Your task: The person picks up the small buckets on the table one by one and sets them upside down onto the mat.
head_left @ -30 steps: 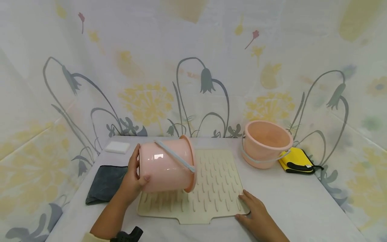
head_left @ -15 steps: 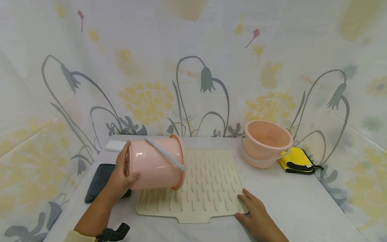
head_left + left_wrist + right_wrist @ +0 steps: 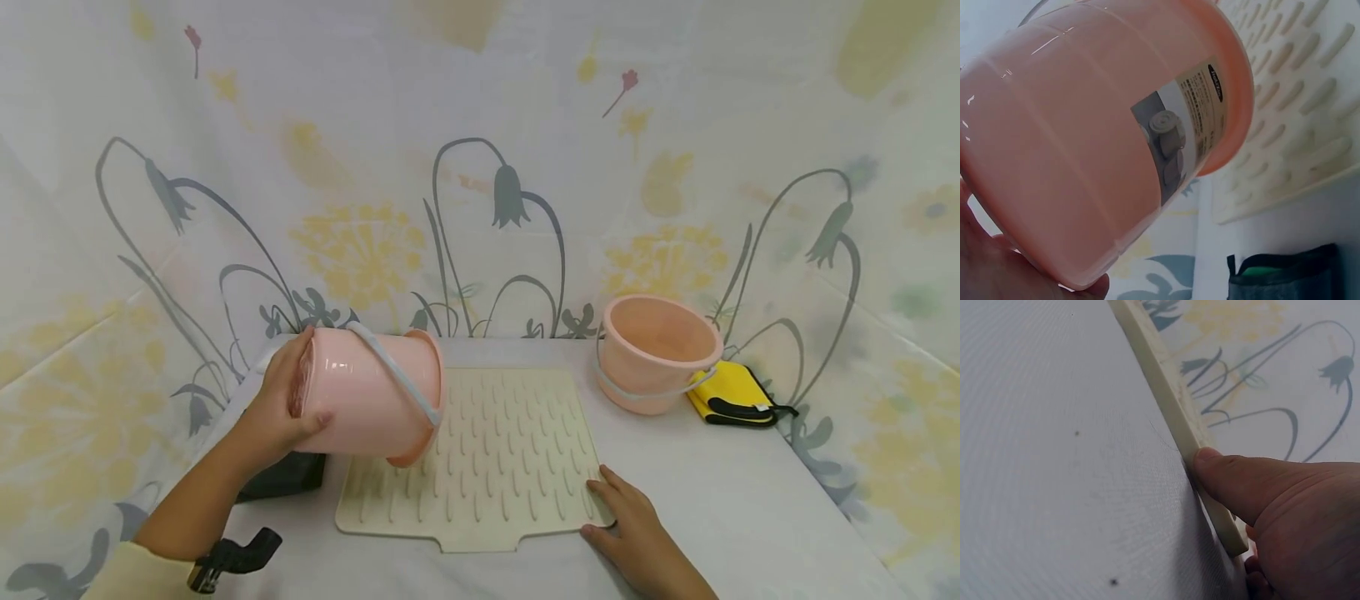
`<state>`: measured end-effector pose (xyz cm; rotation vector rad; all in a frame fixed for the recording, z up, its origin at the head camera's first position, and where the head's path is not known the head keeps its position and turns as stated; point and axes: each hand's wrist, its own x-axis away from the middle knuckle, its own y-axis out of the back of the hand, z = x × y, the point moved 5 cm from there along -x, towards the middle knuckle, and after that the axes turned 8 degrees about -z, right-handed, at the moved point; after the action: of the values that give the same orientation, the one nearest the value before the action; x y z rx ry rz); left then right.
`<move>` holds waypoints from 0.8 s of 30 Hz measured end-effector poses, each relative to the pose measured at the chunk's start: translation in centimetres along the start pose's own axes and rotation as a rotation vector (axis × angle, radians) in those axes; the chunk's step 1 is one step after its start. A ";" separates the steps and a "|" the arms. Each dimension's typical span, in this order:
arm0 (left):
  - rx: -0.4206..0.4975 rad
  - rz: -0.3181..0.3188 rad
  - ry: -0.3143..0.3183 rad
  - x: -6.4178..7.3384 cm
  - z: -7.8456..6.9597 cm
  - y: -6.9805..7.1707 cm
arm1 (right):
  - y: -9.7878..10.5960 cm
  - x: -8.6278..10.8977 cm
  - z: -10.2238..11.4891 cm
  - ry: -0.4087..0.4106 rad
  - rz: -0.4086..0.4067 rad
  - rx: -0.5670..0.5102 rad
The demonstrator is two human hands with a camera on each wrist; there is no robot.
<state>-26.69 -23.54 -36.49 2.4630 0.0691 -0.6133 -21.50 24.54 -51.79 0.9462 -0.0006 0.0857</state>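
Note:
My left hand grips the base of a pink bucket, which lies tipped on its side in the air with its mouth to the right. It hangs over the left part of a cream ridged drying mat. The grey handle lies across the bucket's side; a label shows in the left wrist view. My right hand holds the mat's near right corner. In the right wrist view, the thumb presses on the mat's edge while the other fingers are mostly hidden.
A second pink bucket stands upright at the back right, beside a folded yellow cloth with black trim. Behind my left hand, a dark folded cloth is partly covered. A white block at the back left is mostly hidden.
The bucket in my left hand has moved left and slightly up, uncovering more of the mat and covering the white block. My right hand stays at the mat's corner.

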 end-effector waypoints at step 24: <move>-0.280 0.201 -0.001 -3.0 -1.4 -2.6 | 0.2 0.0 0.2 -0.023 0.011 0.005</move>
<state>-29.24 -20.34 -35.54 2.1657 -0.0875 -0.4824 -21.51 24.49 -51.46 0.9521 -0.0269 0.0854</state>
